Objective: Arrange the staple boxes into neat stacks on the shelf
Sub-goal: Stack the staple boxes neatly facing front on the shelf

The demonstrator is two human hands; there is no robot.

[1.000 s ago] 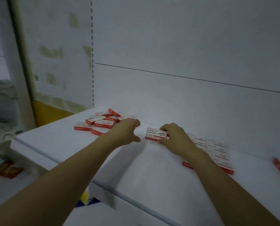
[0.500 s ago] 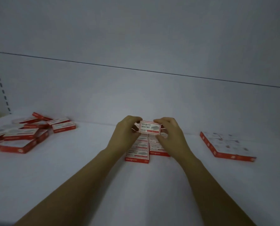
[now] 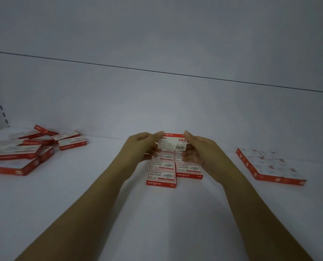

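Since half a second ago the box (image 3: pixel 173 143) has been tipped up between the hands, so its barcode side now faces the camera. It is held above the middle rows (image 3: pixel 162 176). It likely wants turning label-up, then setting down flush with the rows' edges.

At the left, a loose pile (image 3: pixel 25 149) lies jumbled on the shelf (image 3: pixel 81 204). The left hand (image 3: pixel 141 147) pinches the box's left end with curled fingers and thumb. The right hand (image 3: pixel 200 149) pinches the right end the same way. At the far right lies a flat, squared block of boxes (image 3: pixel 270 166).
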